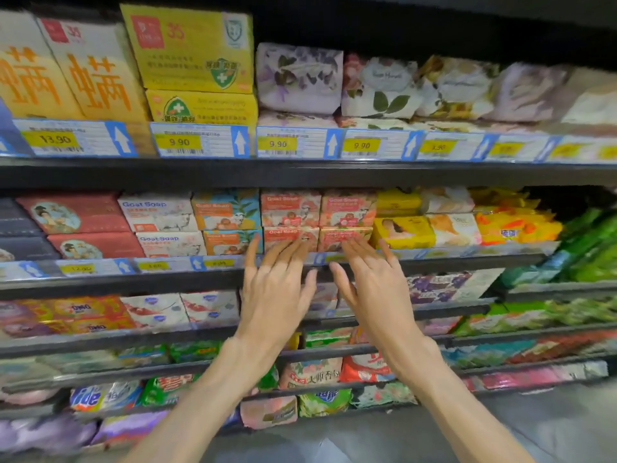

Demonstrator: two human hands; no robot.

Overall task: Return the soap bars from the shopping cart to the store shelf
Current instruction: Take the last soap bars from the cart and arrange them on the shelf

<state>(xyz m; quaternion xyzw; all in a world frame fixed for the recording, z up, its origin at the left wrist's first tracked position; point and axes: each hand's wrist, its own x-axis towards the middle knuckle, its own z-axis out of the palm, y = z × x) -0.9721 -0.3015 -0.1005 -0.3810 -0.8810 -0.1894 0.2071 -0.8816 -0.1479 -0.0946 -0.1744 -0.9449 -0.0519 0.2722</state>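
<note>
both hands are up at the second shelf (pixel 133 282) from the top, right in front of the pink "goat soap" boxes. the left hand (pixel 275 295) has its fingers straight and fanned out, tips at the front face of the lower left pink goat soap box (pixel 289 238). the right hand (pixel 374 289) is just as splayed, fingers straight, tips at the lower right pink box (pixel 345 238). neither hand is curled round anything, it's flat fingers against the box fronts, though with the motion blur i can't swear they're actually touching.

the pink boxes sit two wide and two high on that shelf, the upper pair (pixel 319 208) directly on top. to their left there's an orange and teal goat soap stack (pixel 227 222), then white boxes (pixel 160 225) with "goat soap" in blue lettering, then red boxes (pixel 78 225) with a round portrait on them. to the right, yellow wrapped bars (pixel 404 232).

top shelf: big yellow cartons (pixel 190 48) with a red "35" and a green shield with a white cross, plus floral paper-wrapped bars (pixel 300 78). price tags (pixel 178 142) read 13.90, then 9.90, 9.90, 9.90, each with a white arrow pointing up. on the second shelf one tag looks like 12.00.

way down low a "tide" pack (pixel 88 397) is readable. the rest of the labels are too smeared.
</note>
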